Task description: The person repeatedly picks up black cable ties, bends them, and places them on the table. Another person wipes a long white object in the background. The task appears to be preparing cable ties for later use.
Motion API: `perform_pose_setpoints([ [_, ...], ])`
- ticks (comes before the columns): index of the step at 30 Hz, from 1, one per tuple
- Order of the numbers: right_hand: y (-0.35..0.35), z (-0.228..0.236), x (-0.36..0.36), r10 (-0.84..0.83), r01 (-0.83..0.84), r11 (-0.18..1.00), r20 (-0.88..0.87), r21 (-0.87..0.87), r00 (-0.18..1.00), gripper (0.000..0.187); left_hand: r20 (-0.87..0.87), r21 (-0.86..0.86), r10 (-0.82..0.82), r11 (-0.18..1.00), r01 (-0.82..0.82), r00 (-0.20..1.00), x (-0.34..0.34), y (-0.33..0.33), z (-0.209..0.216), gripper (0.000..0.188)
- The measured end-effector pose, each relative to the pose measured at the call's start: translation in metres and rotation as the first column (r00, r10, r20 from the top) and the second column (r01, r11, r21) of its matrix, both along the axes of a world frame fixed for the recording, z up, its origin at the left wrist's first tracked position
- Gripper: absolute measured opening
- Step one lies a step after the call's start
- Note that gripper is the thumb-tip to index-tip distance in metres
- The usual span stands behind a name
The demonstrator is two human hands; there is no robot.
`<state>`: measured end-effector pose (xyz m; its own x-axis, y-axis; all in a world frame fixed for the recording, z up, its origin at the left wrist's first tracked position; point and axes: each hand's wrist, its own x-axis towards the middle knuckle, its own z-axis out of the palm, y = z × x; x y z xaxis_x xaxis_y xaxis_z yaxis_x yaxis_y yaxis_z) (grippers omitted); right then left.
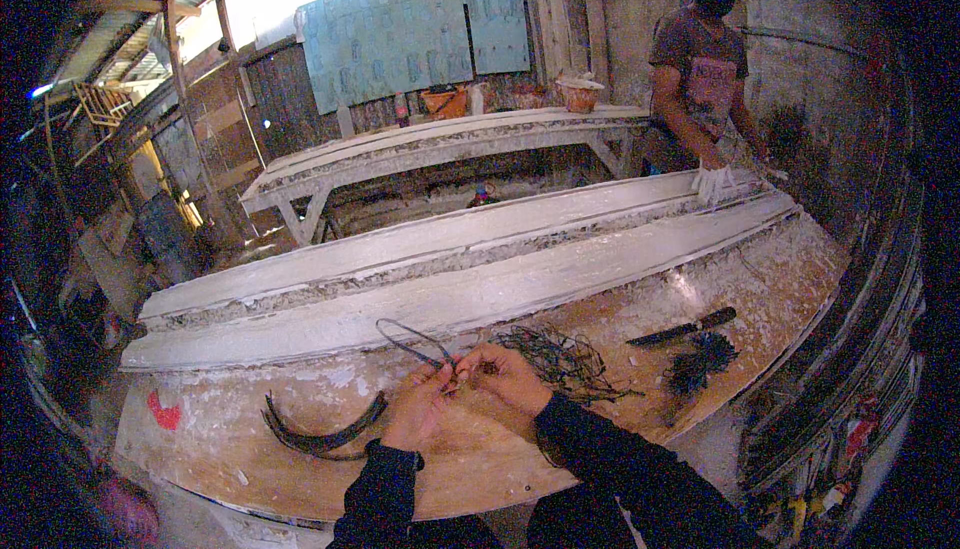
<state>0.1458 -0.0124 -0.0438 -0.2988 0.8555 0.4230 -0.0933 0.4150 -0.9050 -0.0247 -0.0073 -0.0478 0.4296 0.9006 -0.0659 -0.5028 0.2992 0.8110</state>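
Close together above the wooden board, my left hand and my right hand both pinch a thin dark cord. It makes a narrow loop that sticks up past my fingers; its ends are hidden between the fingertips. Beside my left hand lies a curved bundle of dark strips. A loose tangle of dark cords spreads out just beyond my right hand. Farther right are a dark-handled knife and a small dark bristly clump.
Two long white-coated planks run across the board's far side. A masked person works at their right end with whitened hands. Behind stands a white-smeared bench with orange tubs. A red scrap lies at the board's left.
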Motion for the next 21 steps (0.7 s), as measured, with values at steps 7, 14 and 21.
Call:
perform_pose_setpoints([
  [7,0.004,-0.002,0.007,0.058,-0.058,0.991,-0.002,-0.123,0.998,0.013,0.110,0.062,-0.015,0.998,0.009,0.994,0.000,0.003,-0.009,0.024],
  [14,0.002,0.000,0.006,0.132,-0.155,0.974,-0.140,-0.166,0.981,0.012,0.164,0.000,0.009,1.000,-0.009,0.987,-0.003,0.005,-0.019,0.021],
  [21,0.014,-0.019,0.003,0.148,-0.179,0.967,-0.174,-0.183,0.974,0.013,0.190,0.104,-0.052,0.994,0.032,0.980,0.004,0.003,-0.012,0.009],
])
